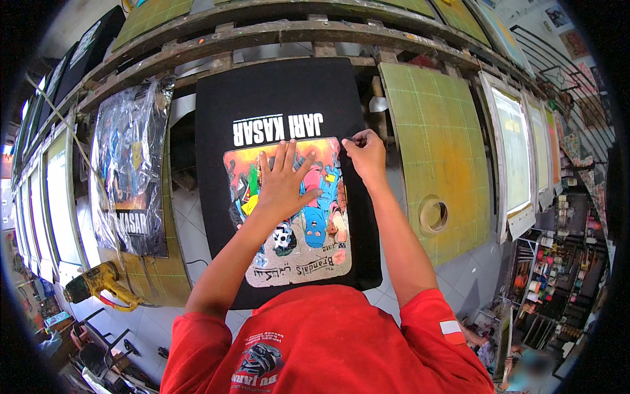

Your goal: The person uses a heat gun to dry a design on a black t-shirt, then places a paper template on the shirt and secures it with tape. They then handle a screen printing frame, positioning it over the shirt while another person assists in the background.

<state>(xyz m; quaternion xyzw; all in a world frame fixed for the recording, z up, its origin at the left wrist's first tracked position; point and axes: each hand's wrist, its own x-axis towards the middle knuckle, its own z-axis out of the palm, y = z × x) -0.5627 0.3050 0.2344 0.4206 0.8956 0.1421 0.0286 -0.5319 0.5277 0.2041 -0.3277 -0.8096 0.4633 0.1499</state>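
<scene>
A black T-shirt fabric point(275, 85) is stretched flat over a board in front of me, bearing a colourful cartoon print point(315, 226) with white lettering above it, upside down from my side. My left hand point(283, 180) lies flat on the upper middle of the print, fingers spread. At the print's upper right corner my right hand point(365, 155) has thumb and forefinger pinched together close to the fabric. Whatever may be between those fingertips is too small to make out.
To the right is a yellow-green board point(453, 197) with a tape roll point(433, 215) on it. A plastic-covered printed shirt point(131, 177) lies on the left, with a yellow heat gun point(105, 285) below it. Wooden rails point(289, 39) cross behind; framed screens point(508, 144) stand at right.
</scene>
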